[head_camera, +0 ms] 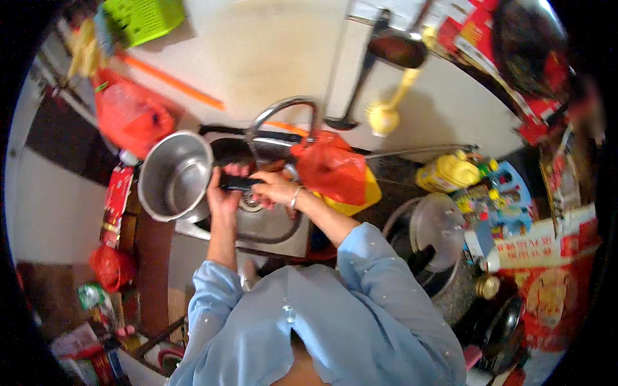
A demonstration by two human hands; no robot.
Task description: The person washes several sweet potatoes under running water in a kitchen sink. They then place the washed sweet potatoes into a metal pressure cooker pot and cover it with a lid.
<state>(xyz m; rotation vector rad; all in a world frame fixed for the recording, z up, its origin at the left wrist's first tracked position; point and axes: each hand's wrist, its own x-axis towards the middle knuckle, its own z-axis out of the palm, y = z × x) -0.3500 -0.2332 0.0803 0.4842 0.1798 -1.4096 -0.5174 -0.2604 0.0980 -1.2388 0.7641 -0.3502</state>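
Note:
A deep stainless steel pot [176, 176] is tilted with its mouth facing up, left of the sink. My left hand [224, 195] grips the pot's black handle [236, 182] close to the pot. On the handle's far end rests my right hand [275, 188], its fingers curled about it; a bracelet circles that wrist. Both hands are over the stainless steel sink [270, 227], and the drain shows partly beneath them. The curved metal faucet [282, 103] arches just beyond. Whether water runs is unclear.
A red plastic bag [333, 169] lies right of the faucet, another red bag [130, 116] at the left. A lidded pan [437, 231] and yellow bottle [446, 173] stand at the right. A ladle [398, 48] and yellow brush [384, 118] hang on the wall.

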